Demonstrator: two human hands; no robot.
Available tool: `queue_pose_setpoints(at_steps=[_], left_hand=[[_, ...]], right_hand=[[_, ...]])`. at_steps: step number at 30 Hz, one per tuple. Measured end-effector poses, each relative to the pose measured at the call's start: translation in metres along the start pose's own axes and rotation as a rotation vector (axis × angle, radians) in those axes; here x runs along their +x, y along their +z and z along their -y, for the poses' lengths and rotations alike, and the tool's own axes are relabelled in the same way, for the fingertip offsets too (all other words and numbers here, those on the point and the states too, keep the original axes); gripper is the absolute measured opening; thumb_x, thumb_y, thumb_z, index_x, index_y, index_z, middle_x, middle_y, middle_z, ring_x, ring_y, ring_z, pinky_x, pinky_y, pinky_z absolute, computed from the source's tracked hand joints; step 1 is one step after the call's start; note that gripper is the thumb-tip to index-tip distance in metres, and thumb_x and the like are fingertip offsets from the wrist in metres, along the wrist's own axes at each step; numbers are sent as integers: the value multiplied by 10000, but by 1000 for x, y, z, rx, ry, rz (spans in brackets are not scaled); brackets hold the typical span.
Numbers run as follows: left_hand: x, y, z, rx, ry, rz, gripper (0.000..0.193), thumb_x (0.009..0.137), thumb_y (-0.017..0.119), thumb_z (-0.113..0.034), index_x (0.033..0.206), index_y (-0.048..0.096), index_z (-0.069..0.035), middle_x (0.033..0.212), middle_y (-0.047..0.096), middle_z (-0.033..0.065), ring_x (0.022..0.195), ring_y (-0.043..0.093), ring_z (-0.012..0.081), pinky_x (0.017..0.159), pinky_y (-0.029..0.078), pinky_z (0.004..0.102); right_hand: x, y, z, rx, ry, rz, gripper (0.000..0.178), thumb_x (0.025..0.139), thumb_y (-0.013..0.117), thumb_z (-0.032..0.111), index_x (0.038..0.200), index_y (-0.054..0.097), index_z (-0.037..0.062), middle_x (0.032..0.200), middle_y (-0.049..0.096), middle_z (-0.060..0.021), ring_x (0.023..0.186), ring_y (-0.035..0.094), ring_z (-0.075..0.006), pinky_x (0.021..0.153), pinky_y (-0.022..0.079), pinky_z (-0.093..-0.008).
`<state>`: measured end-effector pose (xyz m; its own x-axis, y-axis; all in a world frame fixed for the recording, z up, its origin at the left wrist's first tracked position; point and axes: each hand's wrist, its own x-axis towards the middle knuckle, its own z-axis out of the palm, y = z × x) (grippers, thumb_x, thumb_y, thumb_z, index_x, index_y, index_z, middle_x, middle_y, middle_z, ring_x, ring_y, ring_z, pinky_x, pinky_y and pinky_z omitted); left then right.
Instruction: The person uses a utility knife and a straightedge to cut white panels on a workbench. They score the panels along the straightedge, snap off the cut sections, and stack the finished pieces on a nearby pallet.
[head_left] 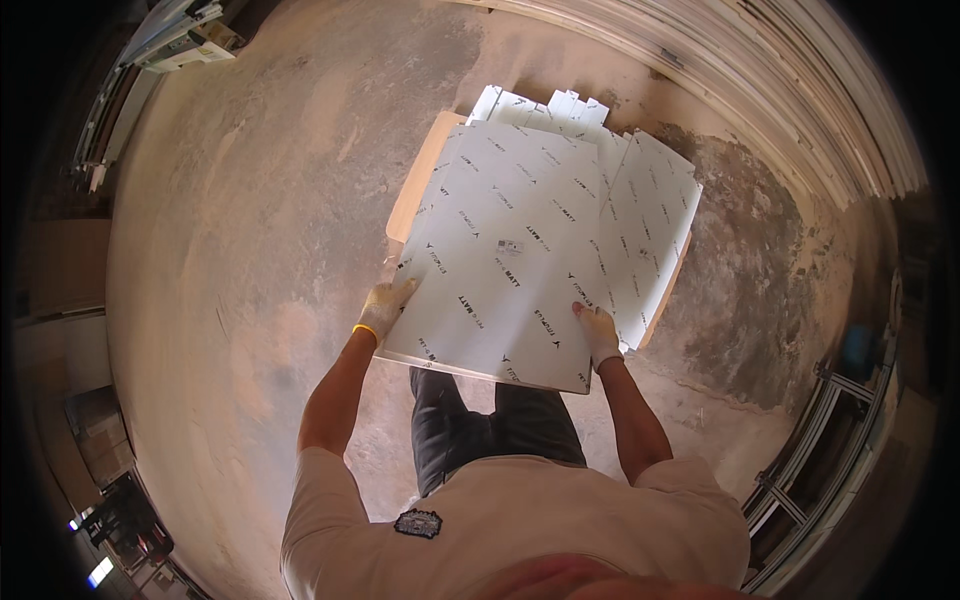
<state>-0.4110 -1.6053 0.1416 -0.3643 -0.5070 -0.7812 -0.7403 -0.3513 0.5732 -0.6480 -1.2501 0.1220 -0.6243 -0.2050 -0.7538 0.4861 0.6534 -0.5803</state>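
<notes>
A large flat panel (pixel 500 270) in white film with dark repeated print is held between my two hands in front of my thighs. My left hand (pixel 385 306), in a pale work glove with a yellow cuff, grips its left edge near the close corner. On the right edge, my right hand (pixel 598 330), gloved too, has its thumb over the top face; the fingers beneath are hidden. Beyond and partly under it lies a stack of similar white panels (pixel 655 190), set at differing angles. A tan board (pixel 425 185) sticks out at the stack's left side.
Long pale boards (pixel 780 80) are piled along the far right. More boards and sheets (pixel 150 70) lean at the far left. A metal frame (pixel 820 440) stands at the lower right. The concrete floor (pixel 240 250) is dusty and stained.
</notes>
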Motion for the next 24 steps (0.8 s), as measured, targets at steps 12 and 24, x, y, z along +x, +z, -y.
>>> queue_pose_setpoints(at_steps=[12, 24], left_hand=[[424, -3, 122, 721, 160, -45, 829, 915, 691, -609, 1397, 487, 33, 1287, 663, 303, 1202, 663, 409, 982, 517, 484], [439, 42, 157, 533, 143, -126, 853, 886, 680, -604, 1436, 432, -2, 1328, 652, 240, 1214, 642, 414, 1031, 496, 493]], right_hand=[[266, 171, -110, -203, 250, -368, 749, 915, 710, 329, 1507, 426, -31, 1488, 535, -283, 1400, 508, -421, 1159, 425, -473], [317, 237, -99, -30, 177, -571, 796, 854, 676, 266, 1533, 408, -53, 1512, 524, -253, 1428, 474, -411, 1209, 369, -437]])
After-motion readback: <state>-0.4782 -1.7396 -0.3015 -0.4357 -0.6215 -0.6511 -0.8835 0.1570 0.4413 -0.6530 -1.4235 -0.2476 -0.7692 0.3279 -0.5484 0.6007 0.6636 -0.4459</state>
